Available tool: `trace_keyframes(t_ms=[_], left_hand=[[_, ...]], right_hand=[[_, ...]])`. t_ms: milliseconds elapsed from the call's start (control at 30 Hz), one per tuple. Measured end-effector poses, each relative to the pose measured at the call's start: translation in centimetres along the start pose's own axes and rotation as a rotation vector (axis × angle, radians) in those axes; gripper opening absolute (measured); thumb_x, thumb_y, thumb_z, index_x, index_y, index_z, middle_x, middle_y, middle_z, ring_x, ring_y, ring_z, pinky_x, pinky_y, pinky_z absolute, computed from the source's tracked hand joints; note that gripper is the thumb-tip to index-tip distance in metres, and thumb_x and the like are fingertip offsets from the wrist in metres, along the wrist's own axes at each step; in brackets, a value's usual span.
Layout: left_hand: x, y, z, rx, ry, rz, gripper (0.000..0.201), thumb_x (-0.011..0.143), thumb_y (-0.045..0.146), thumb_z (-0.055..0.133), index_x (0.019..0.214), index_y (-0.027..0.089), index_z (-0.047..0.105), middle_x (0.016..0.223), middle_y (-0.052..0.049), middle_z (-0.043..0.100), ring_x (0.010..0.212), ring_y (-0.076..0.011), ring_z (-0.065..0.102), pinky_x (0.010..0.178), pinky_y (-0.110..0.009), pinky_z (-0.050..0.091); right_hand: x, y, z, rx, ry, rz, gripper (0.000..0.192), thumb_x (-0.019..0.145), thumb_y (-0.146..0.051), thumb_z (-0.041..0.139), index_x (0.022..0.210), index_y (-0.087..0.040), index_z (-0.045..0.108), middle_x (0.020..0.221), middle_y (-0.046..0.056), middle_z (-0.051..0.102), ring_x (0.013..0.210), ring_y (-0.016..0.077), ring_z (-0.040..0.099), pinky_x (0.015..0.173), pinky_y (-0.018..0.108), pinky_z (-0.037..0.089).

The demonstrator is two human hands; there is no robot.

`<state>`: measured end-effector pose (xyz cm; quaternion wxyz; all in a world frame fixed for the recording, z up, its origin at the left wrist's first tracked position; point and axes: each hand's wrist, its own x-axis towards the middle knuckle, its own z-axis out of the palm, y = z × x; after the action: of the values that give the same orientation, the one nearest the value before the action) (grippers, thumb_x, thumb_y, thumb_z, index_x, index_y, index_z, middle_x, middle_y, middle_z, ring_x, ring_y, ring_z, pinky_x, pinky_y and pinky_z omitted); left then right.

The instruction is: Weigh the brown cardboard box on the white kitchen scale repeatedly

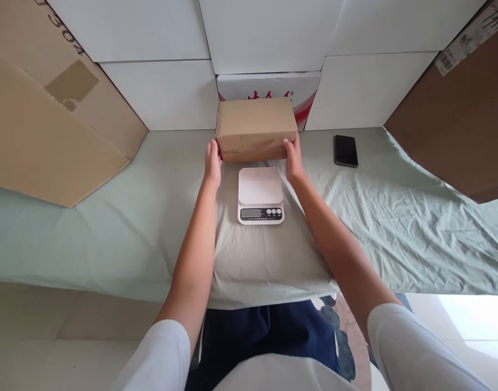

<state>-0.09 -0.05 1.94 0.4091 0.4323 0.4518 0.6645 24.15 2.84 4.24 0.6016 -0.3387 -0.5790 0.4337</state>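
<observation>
A small brown cardboard box stands at the back of the table, just behind a white kitchen scale. My left hand presses against the box's left end. On the opposite end, my right hand grips it. Both hands hold the box between them. The scale's platform is bare and its small display faces me.
A pale green cloth covers the table. A black phone lies to the right of the box. White boxes and a red-printed box line the back. Large brown cartons lean at the left and right.
</observation>
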Motion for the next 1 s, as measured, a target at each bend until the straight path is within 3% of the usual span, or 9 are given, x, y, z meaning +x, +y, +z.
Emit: trace_keyframes(t_ms=[133,267,400,500,667,1000], left_hand=[[-1.3,2.8,0.3,0.001,-0.014,0.111,0.072,0.087,0.088,0.048,0.129,0.031,0.061,0.150,-0.009,0.063,0.154,-0.0282,0.050,0.126,-0.044,0.040],[-5.2,4.6,0.5,0.057,-0.050,0.157,0.071,0.084,0.090,0.049,0.125,0.033,0.060,0.143,-0.008,0.065,0.148,-0.0299,0.055,0.122,-0.046,0.045],[-10.2,4.5,0.1,0.075,-0.114,0.119,0.064,0.085,0.086,0.053,0.121,0.034,0.060,0.137,-0.008,0.069,0.141,-0.0309,0.061,0.115,-0.045,0.050],[-12.8,3.8,-0.2,0.085,-0.121,0.106,0.062,0.086,0.085,0.052,0.122,0.035,0.060,0.135,-0.008,0.070,0.138,-0.0308,0.062,0.111,-0.044,0.052],[-14.2,2.9,-0.5,0.142,-0.053,0.095,0.062,0.089,0.085,0.048,0.124,0.035,0.057,0.141,-0.008,0.065,0.135,-0.0291,0.062,0.110,-0.044,0.052],[-15.1,3.0,-0.7,0.125,-0.014,0.067,0.057,0.091,0.083,0.046,0.122,0.037,0.058,0.139,-0.006,0.066,0.133,-0.0279,0.064,0.104,-0.041,0.055]], right_hand=[[-0.2,-2.8,0.1,-0.010,-0.022,-0.067,0.058,0.089,-0.061,0.055,0.141,-0.034,0.052,0.149,0.002,0.060,0.148,0.0275,0.048,0.135,0.049,0.032],[-2.9,-4.7,-1.9,-0.037,-0.041,-0.064,0.058,0.089,-0.055,0.058,0.144,-0.037,0.050,0.149,0.002,0.058,0.148,0.0294,0.047,0.134,0.052,0.032],[-7.9,-4.9,-4.2,-0.064,-0.053,0.004,0.055,0.086,-0.046,0.059,0.141,-0.041,0.053,0.145,-0.001,0.060,0.146,0.0293,0.049,0.134,0.053,0.034],[-11.0,-4.4,-4.7,-0.056,-0.040,0.055,0.055,0.084,-0.042,0.058,0.139,-0.044,0.053,0.144,-0.002,0.061,0.143,0.0287,0.051,0.132,0.052,0.038],[-13.0,-4.2,-4.0,-0.026,-0.044,0.086,0.056,0.085,-0.043,0.059,0.141,-0.045,0.051,0.149,-0.002,0.058,0.144,0.0277,0.051,0.132,0.052,0.037],[-13.4,-4.4,-4.0,-0.011,-0.069,0.087,0.057,0.086,-0.047,0.061,0.142,-0.046,0.051,0.152,-0.002,0.057,0.149,0.0282,0.047,0.134,0.054,0.034]])
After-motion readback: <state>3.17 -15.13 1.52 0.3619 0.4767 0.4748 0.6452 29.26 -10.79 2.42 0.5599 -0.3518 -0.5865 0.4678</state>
